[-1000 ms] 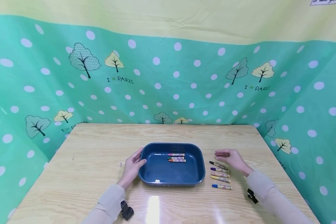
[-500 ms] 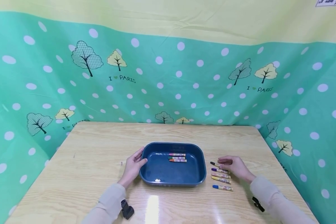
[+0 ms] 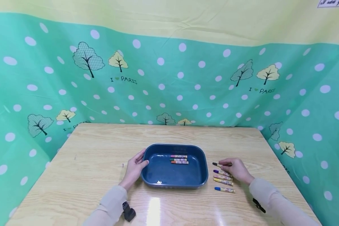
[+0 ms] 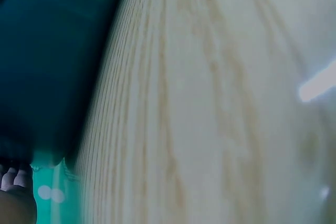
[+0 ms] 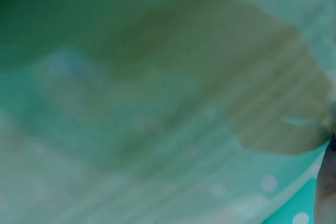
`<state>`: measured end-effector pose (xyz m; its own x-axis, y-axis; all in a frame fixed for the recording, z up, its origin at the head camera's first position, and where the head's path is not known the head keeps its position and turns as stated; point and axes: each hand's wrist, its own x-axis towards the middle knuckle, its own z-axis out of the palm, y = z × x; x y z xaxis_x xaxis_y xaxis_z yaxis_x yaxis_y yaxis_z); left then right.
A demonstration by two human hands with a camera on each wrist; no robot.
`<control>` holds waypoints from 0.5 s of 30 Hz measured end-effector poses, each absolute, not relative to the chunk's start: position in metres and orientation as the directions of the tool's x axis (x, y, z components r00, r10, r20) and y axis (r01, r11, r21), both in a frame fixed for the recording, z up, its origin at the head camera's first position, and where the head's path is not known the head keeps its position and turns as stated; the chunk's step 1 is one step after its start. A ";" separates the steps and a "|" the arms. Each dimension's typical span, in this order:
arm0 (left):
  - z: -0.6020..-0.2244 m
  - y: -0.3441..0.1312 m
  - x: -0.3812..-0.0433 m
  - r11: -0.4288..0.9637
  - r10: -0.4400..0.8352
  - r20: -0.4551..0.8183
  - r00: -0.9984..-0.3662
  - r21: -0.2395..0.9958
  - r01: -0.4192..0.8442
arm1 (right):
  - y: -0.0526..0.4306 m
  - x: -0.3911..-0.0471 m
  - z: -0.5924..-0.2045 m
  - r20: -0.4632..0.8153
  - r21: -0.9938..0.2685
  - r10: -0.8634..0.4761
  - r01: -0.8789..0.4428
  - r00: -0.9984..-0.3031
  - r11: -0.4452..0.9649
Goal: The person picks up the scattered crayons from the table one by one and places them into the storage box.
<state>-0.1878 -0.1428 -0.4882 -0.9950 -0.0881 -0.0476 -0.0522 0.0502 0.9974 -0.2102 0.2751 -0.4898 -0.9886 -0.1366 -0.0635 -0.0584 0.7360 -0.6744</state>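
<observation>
A dark blue plastic basin (image 3: 175, 185) stands mid-table in the head view. My left hand (image 3: 133, 169) grips its left side, thumb over the rim and fingers along the outside. Inside lie a pink crayon (image 3: 179, 156), a green crayon (image 3: 178, 159) and an orange crayon (image 3: 179, 162), side by side. Right of the basin, my right hand (image 3: 236, 169) pinches a black crayon (image 3: 215, 164) on the table; its back half is hidden by the fingers. The left wrist view shows the basin's outer wall (image 4: 47, 66). The right wrist view is mostly blurred.
Below the black one lie a purple crayon (image 3: 221, 172), a peach crayon (image 3: 222, 177), a yellow crayon (image 3: 223, 181) and, slightly apart, a blue crayon (image 3: 224, 189). A polka-dot curtain (image 3: 169, 72) hangs behind the wooden table (image 3: 90, 163).
My right hand has come down from above the row of crayons onto the black one, its fingers closing around it. The left hand stays at the basin's side.
</observation>
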 end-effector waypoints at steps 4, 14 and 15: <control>-0.489 -0.143 -0.188 0.051 -0.084 -0.058 -0.995 0.997 -0.063 | 0.275 -0.213 -0.486 -0.105 -0.696 -0.118 -0.011 -0.987 0.718; -0.487 -0.144 -0.187 0.064 -0.086 -0.051 -0.995 0.996 -0.056 | 0.269 -0.219 -0.461 -0.012 -0.744 -0.176 -0.108 -0.984 0.659; -0.487 -0.144 -0.187 0.064 -0.089 -0.047 -0.995 0.997 -0.053 | 0.266 -0.220 -0.457 0.012 -0.742 -0.185 -0.132 -0.983 0.657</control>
